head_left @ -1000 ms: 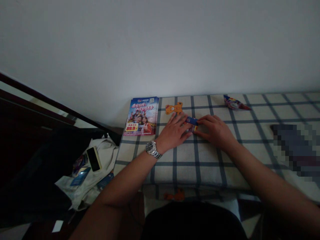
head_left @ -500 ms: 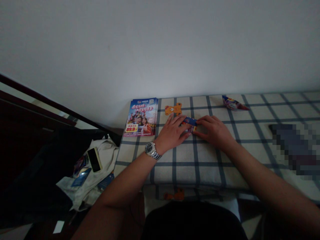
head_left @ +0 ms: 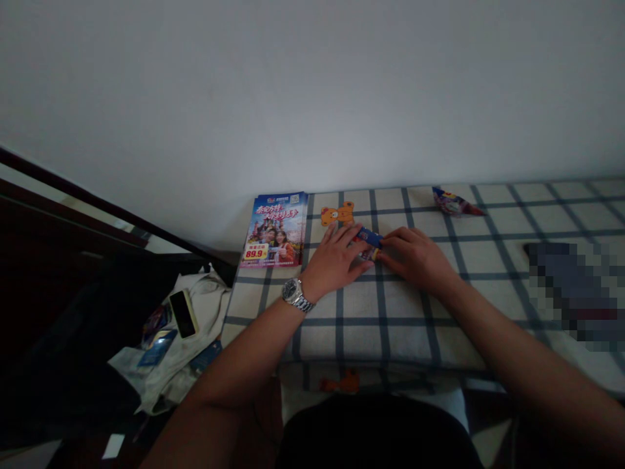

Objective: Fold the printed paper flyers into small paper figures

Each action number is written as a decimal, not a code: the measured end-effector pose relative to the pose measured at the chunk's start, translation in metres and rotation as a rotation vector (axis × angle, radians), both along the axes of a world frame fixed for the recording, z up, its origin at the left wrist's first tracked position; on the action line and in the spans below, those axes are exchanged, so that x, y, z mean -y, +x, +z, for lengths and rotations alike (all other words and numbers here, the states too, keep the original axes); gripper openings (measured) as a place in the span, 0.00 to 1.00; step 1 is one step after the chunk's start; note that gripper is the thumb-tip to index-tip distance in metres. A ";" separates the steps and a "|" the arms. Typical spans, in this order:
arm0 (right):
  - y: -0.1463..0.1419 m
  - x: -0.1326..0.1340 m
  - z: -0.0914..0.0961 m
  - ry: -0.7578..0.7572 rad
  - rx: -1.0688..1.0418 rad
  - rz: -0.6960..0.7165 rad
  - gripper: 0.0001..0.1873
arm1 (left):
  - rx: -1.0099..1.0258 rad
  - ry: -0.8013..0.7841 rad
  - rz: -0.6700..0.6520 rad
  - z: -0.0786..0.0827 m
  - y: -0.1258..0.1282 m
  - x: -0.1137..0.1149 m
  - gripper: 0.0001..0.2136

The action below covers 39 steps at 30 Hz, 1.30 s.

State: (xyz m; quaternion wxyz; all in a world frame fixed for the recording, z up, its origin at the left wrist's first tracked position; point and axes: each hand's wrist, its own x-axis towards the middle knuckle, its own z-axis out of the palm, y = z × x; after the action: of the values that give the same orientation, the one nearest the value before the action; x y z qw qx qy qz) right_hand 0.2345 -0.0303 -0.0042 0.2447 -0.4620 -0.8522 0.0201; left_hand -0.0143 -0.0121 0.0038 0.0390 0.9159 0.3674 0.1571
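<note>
A small folded flyer (head_left: pixel 369 237), blue with coloured print, lies on the checked tablecloth between my hands. My left hand (head_left: pixel 336 257), with a metal watch at the wrist, rests over its left part with fingers spread and flat. At the opposite edge, my right hand (head_left: pixel 413 257) pinches the paper between thumb and fingers. The fingers hide part of the flyer. A stack of matching printed flyers (head_left: pixel 274 231) sits left of my left hand. Farther back on the right stands a pointed folded paper piece (head_left: pixel 455 203) with the same colours.
The checked tablecloth (head_left: pixel 361 319), printed with a bear, covers a table against a white wall (head_left: pixel 312 98). A blurred dark object (head_left: pixel 576 286) lies at the right. Down on the left, a phone (head_left: pixel 184 314) rests on a white bag (head_left: pixel 212 296).
My right hand has shifted slightly left along the folded flyer, its fingers drawn closer together. My left hand stays nearly in place on the paper.
</note>
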 end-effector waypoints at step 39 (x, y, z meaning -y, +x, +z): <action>0.008 -0.003 0.000 -0.063 -0.057 0.144 0.10 | 0.106 0.011 -0.107 -0.003 -0.006 -0.010 0.13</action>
State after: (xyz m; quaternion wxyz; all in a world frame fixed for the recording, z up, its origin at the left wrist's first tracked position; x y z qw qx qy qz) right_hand 0.2429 -0.0270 -0.0039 0.2520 -0.4062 -0.8750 0.0775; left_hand -0.0203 -0.0025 0.0011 0.0615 0.9247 0.3145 0.2053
